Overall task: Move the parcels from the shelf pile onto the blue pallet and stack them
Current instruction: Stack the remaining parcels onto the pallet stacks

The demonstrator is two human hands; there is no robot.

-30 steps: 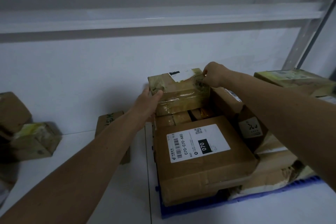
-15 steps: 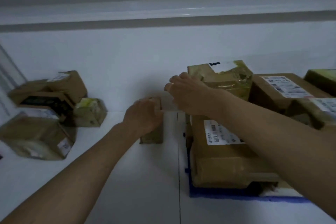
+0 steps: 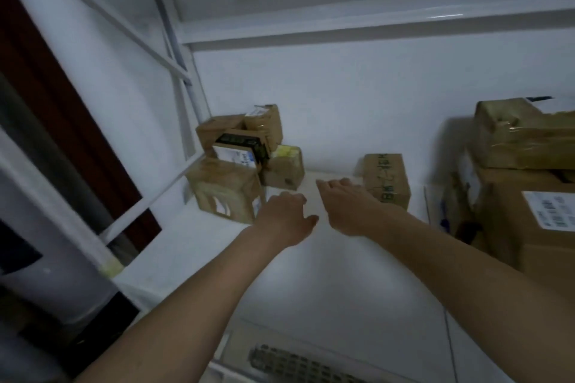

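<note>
Standing on the white shelf surface [image 3: 357, 274], the parcels fall into three groups, and I take the lone carton [image 3: 386, 181] at the centre as the reference mark. Largest is the stacked load [image 3: 529, 227] to the right of that carton: a big labelled cardboard box with a tape-wrapped parcel [image 3: 522, 137] resting on top. A sliver of the blue pallet [image 3: 445, 223] shows at the foot of this load, on the side facing the lone carton. Next in size is the shelf pile [image 3: 245, 162], well to the left of the lone carton, in the corner by the white upright; it holds roughly five small boxes, some tilted, the frontmost wrapped in clear tape. The lone carton itself stands upright with dark handwriting down its front face.

Your right hand [image 3: 345, 208] sits just beside the lone carton, on its left; fingers extended and loosely spread, holding nothing. Whether it touches the carton, I cannot tell. Your left hand [image 3: 287, 214] lies further left of the carton, close to the front box of the shelf pile, fingers curled downward, thumb out, empty.
</note>
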